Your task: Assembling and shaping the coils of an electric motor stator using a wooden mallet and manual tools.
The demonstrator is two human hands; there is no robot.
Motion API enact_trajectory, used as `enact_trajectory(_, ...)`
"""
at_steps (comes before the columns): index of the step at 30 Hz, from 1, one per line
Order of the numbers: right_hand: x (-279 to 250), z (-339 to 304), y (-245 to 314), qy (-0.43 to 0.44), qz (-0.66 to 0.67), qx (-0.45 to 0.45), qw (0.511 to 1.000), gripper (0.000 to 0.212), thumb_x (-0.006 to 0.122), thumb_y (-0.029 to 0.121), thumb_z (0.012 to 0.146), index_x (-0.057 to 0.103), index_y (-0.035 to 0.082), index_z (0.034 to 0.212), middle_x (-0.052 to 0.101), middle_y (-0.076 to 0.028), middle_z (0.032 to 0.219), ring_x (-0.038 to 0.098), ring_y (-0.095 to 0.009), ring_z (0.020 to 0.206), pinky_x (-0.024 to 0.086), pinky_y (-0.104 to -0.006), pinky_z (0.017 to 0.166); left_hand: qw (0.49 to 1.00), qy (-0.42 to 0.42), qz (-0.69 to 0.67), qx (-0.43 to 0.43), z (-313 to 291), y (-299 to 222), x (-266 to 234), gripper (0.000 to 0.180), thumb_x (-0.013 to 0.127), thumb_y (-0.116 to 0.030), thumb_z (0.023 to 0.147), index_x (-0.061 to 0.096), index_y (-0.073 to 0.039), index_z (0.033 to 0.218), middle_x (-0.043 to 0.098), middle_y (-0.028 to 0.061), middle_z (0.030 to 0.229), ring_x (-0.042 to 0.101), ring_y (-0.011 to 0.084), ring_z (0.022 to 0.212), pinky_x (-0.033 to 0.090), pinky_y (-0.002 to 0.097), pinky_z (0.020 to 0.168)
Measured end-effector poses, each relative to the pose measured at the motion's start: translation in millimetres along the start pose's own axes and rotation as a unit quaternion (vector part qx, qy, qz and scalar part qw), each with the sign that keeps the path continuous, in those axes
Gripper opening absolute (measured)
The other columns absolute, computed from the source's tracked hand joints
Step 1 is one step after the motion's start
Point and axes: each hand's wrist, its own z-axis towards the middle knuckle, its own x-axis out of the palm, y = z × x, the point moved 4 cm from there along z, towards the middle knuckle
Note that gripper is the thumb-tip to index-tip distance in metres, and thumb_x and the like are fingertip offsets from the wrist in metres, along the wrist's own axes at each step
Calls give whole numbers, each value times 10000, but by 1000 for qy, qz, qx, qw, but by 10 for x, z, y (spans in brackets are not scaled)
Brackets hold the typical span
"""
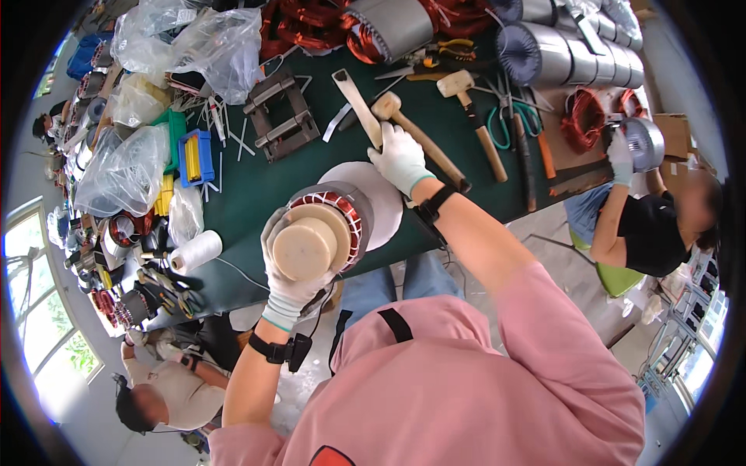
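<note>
My left hand [284,283], in a white glove, wraps round a beige stepped plastic cylinder [301,248]. That cylinder sits against the end of a motor stator [359,203], whose copper windings [342,203] are laced with white cord. Behind the stator lies a pale round disc [387,206]. My right hand [399,158], also gloved, has its fingers closed on the near end of a pale flat bar [356,105] that slants away to the far left. Next to that hand rests a wooden-handled mallet [423,140]; its handle runs just right of my fingers.
A second mallet [474,113], green-handled scissors [501,116] and a dark metal frame [281,116] lie on the green table [241,260]. Plastic bags [120,175] and a white thread spool [196,252] are at left. Co-workers sit at left [175,388] and right [653,225].
</note>
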Motion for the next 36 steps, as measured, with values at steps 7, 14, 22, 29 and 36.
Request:
enact_trajectory(7,-527,-768,-34,31,288,-43,956,560,692,263,926,506,35,1403,636,-237,1151,647,-422,1074,515,-455,954,993,-44,68,81,18,-495,-298,957,893,-245,661,444,0,1469,524,218,1411,538,405,1295,449,528,1107)
enact_trajectory(14,-952,-1614,-343,112,419,162,886,585,638,167,982,413,77,1514,698,-123,1015,698,-208,735,592,-328,668,964,122,190,139,521,-777,-95,413,796,-191,714,710,-129,1113,648,73,1172,609,324,1119,479,481,953)
enact_trajectory(22,-668,-1830,284,201,358,45,911,701,656,207,967,381,50,1592,682,-291,1225,656,-330,1218,509,-355,1043,968,88,214,95,464,-817,-44,282,732,-103,774,712,-53,1050,669,145,1136,615,372,1067,483,489,955)
enact_trajectory(29,-899,-1619,-255,-50,486,295,821,362,608,121,988,542,49,1337,664,-91,903,646,-186,677,524,-301,612,968,57,232,82,433,-846,-17,266,719,-96,806,712,-39,1065,674,150,1159,613,364,1083,476,491,959)
enact_trajectory(36,-953,-1451,-73,20,528,256,809,389,671,71,929,559,70,1301,592,-15,772,528,-84,515,445,-243,456,963,37,255,76,409,-785,11,297,755,-183,793,730,-98,1077,663,105,1154,617,353,1059,475,485,944)
